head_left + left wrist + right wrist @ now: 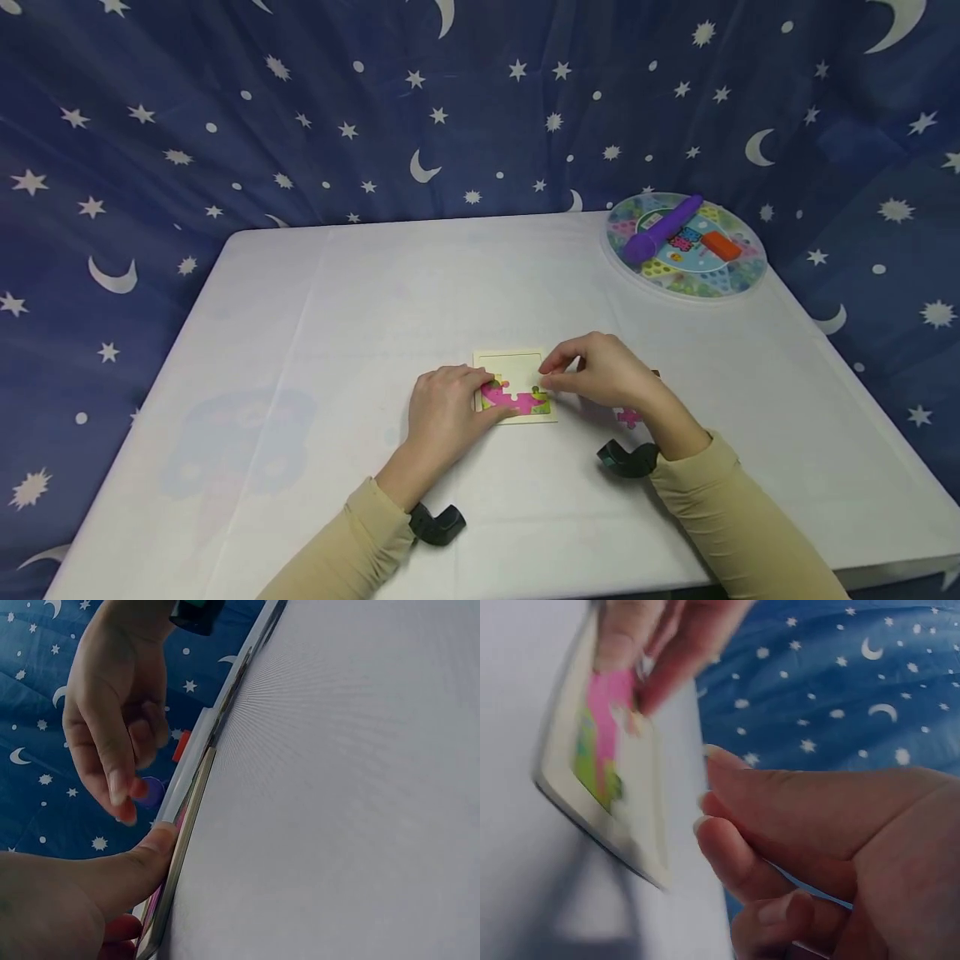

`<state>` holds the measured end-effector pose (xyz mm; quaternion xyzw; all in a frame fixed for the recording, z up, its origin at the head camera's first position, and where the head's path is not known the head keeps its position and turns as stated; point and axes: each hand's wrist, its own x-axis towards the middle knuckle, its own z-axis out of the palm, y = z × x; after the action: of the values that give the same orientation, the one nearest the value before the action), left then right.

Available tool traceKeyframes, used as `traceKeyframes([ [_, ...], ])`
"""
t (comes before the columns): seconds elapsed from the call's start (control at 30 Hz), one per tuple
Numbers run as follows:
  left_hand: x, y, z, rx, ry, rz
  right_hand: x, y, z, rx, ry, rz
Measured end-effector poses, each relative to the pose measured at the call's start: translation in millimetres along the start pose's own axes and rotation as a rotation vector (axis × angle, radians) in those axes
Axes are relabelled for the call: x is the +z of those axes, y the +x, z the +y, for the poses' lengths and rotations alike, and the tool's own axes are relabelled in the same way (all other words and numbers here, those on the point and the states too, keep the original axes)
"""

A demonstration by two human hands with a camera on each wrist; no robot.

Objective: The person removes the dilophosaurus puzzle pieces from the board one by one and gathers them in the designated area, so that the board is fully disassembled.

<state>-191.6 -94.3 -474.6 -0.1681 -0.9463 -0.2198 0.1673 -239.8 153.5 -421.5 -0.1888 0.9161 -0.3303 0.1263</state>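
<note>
A small jigsaw puzzle board [513,421] with a pale wooden frame lies on the table; its lower part holds pink and green pieces [521,403], its upper part shows bare wood. My left hand [447,408] rests on the board's left side, thumb along the lower pieces and other fingers at their upper left. The left thumb [142,862] presses flat on the board in the left wrist view. Over the board's right edge hovers my right hand [603,371], thumb and fingertips slightly apart. Nothing shows between the right fingers [731,851] in the right wrist view.
A loose pink puzzle piece [628,417] lies by the right wrist, partly hidden by the arm. At the back right, a round colourful board [678,287] carries a purple microphone-shaped thing [663,231] and an orange block [721,246]. A starry blue curtain [480,108] hangs behind.
</note>
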Motion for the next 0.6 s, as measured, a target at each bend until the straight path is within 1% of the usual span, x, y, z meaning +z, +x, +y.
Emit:
traceKeyframes([
  [0.13,0.9,-0.1,-1.4,0.003,0.003,0.0,13,7.0,2,0.019,0.03,-0.025],
  [0.2,1.8,0.8,-0.9,0.004,-0.003,-0.001,14,6.0,5,0.026,0.03,-0.029],
  [0.37,2.1,2.1,-1.2,-0.018,-0.019,-0.014,13,2.3,9,-0.002,0.008,-0.053],
  [0.47,1.9,1.7,-2.0,-0.03,-0.029,-0.018,14,1.4,10,0.0,0.005,-0.067],
  [0.6,2.5,0.6,-2.6,-0.037,-0.035,-0.02,16,0.8,9,-0.006,0.022,-0.081],
])
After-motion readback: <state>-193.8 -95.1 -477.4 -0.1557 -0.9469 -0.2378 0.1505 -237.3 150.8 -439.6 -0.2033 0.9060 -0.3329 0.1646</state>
